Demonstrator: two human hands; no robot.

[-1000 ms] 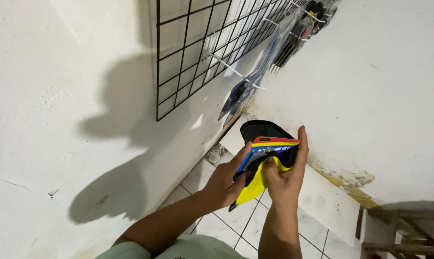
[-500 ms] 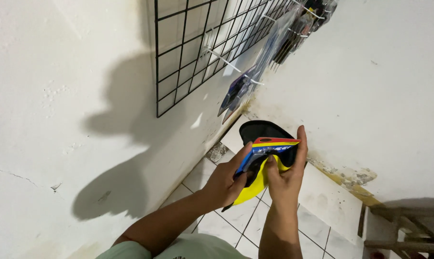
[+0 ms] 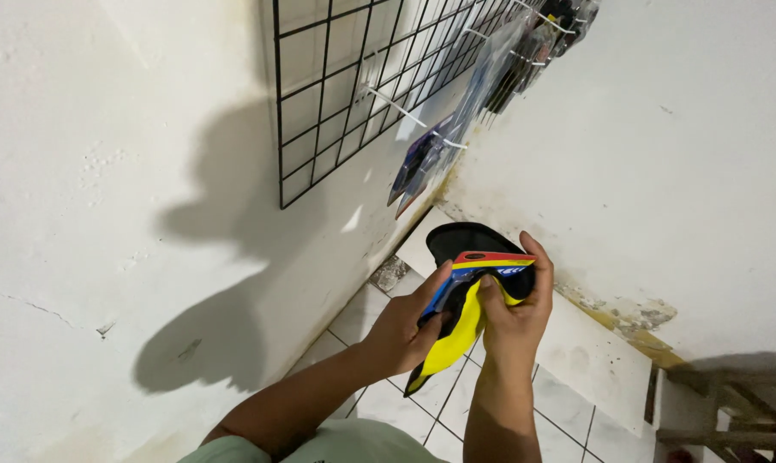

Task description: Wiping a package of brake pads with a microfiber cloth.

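Here, white walls point(image 3: 131, 171) meet a tiled floor point(image 3: 456, 403).

between the two hands, low and right of centre, is a flat package point(image 3: 473, 296): a black, rounded piece sticks out at its top, a card band striped red, yellow and blue runs across the front, and a bright yellow part tapers down to a dark point at the lower left. the left hand point(image 3: 405, 330) grips its left edge, and the right hand point(image 3: 516, 313) wraps around its right side, fingers over the top corner. up on the wall, clear plastic hanging packages point(image 3: 491, 77) dangle in a row from white pegs on a black wire grid point(image 3: 336, 86); the nearest one point(image 3: 418, 163) shows blue and purple with a touch of red at its lower tip. the farther ones look dark, too small to make out.
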